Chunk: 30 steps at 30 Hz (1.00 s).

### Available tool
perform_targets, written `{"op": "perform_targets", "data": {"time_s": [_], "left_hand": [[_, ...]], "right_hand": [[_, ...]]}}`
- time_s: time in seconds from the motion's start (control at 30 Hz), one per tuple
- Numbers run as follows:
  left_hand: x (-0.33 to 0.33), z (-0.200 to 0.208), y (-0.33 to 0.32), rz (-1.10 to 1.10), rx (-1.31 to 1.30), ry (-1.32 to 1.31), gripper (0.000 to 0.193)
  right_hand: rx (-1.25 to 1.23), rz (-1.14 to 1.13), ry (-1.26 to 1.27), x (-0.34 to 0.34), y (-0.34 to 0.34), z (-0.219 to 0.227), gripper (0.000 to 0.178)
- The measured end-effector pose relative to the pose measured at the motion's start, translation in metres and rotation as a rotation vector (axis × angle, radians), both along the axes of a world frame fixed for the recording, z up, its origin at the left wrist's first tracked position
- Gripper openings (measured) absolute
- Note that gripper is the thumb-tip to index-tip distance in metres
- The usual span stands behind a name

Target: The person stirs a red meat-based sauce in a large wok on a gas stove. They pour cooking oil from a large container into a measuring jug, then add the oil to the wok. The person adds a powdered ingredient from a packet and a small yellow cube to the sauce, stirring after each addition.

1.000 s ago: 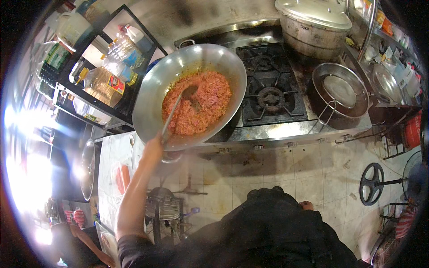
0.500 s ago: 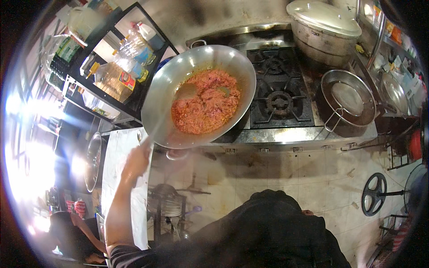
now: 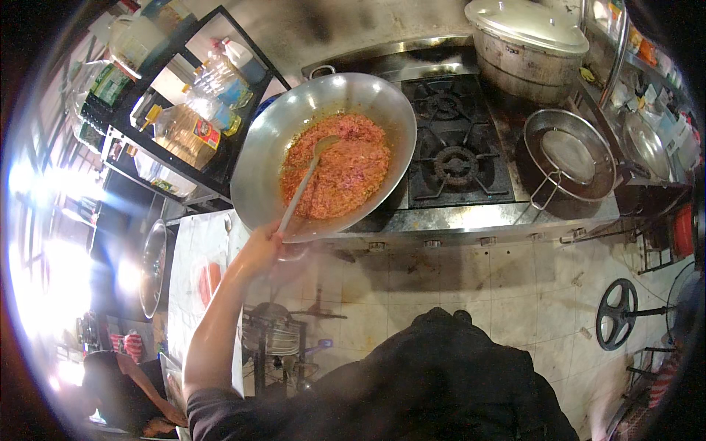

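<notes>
My left hand (image 3: 259, 250) is closed round the handle of a long metal cooking spoon (image 3: 300, 192), just past the near rim of a wide metal wok (image 3: 254, 158). The spoon's head rests in a reddish-orange, coarse minced mixture (image 3: 349, 180) that covers the wok's bottom, with some oil around its far edge. The wok sits tilted on the left part of a stove (image 3: 471, 218). My right hand does not show. A pale blur at the lower right is too smeared to make out.
Oil bottles (image 3: 187, 136) fill a black shelf left of the wok. Bare burners (image 3: 456, 162) lie to its right, then a large lidded pot (image 3: 526, 62) and a strainer over a pan (image 3: 570, 154). A white table (image 3: 193, 250) stands at left, a person (image 3: 129, 393) beyond it.
My left hand has moved right and slightly nearer, and the spoon has swept through the mixture. A reddish thing on the white table, earlier hidden by my arm, now shows.
</notes>
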<state>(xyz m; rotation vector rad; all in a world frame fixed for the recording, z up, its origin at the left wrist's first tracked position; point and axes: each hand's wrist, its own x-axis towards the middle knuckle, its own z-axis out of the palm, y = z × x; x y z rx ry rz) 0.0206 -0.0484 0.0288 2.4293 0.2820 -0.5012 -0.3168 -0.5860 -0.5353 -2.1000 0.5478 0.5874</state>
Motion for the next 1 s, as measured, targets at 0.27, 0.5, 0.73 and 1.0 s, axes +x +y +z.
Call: {"op": "perform_targets", "data": {"time_s": [0.27, 0.5, 0.73, 1.0], "left_hand": [[-0.078, 0.058, -0.061, -0.322, 0.688, 0.049, 0.056], [0.010, -0.030, 0.023, -0.163, 0.778, -0.146, 0.052], [0.109, -0.081, 0.025, -0.213, 0.423, -0.298, 0.039], [-0.033, -0.001, 0.029, -0.315, 0.677, -0.325, 0.052]], "right_hand": [[-0.024, -0.004, -0.038, 0.025, 0.002, 0.010, 0.030], [0.062, -0.215, 0.038, 0.033, 0.009, 0.040, 0.029], [0.063, 0.075, -0.010, -0.009, -0.001, 0.020, 0.029], [0.059, -0.322, 0.351, 0.033, 0.031, 0.132, 0.064]]}}
